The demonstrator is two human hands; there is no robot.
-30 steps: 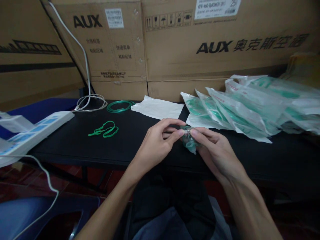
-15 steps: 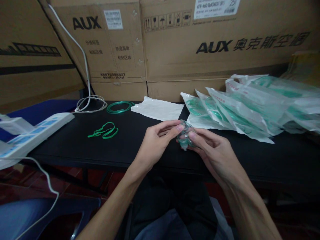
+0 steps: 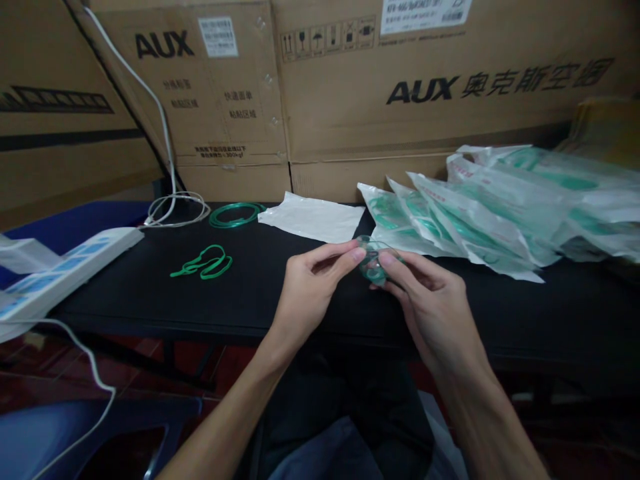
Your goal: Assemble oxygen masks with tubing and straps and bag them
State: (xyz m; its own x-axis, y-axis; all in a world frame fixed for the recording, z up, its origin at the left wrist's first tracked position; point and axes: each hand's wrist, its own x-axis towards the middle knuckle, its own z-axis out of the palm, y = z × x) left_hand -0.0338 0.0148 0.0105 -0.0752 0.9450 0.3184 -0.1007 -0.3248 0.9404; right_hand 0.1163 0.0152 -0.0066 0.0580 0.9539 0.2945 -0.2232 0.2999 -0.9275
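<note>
A clear, green-tinted oxygen mask (image 3: 373, 267) is held between my two hands above the front part of the black table. My left hand (image 3: 320, 273) pinches its left edge between thumb and fingers. On the other side, my right hand (image 3: 425, 283) grips it with the thumb on top; the fingers underneath are partly hidden. A green elastic strap (image 3: 204, 263) lies loose on the table to the left. Behind it rests a coil of green tubing (image 3: 235, 215). A flat white pouch (image 3: 313, 217) lies just beyond my hands.
Several sealed bags (image 3: 480, 207) with green tubing inside lie overlapped at the right. A white power strip (image 3: 70, 267) and a white cable (image 3: 165, 133) are at the left. Large cardboard boxes (image 3: 340, 127) stand along the back of the black table (image 3: 150, 293). A blue stool (image 3: 100, 427) is below left.
The mask has turned in my hands, so its green connector no longer points down toward me in view. Both hands keep their hold. The camera view has shifted slightly.
</note>
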